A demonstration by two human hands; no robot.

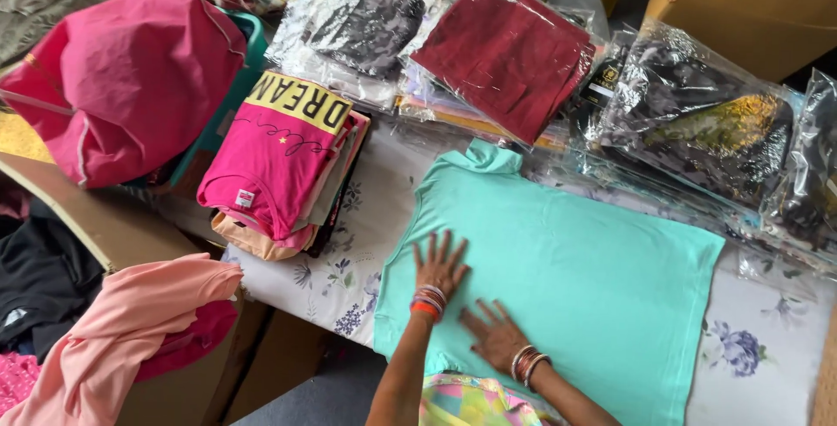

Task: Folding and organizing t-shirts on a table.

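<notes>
Head view shows us our left hand (438,267) lying flat, fingers spread, palm down on a mint-green cotton T-shirt (567,269); our right hand (493,333) lies just beside it at five o'clock, also open and flat on the fabric, gripping nothing. Both wrists carry stacked bangles. We see the T-shirt spread smooth across a counter covered with a white cloth printed with purple flowers (349,243), its collar pointing to twelve o'clock.

At ten o'clock from our hands sits a stack of folded T-shirts topped by a bright pink one with a yellow band (275,156). Beyond it, at about eleven o'clock, a large pink fabric bundle (131,77) rests on a teal plastic basket (235,86).

From twelve to two o'clock we find garments sealed in clear plastic bags: a grey patterned one (366,20), a dark red one (506,51) and a black-and-gold one (697,121), overlapping along the counter's far edge.

At eight o'clock a peach-pink cloth (122,330) hangs over a brown cardboard box (113,234).
</notes>
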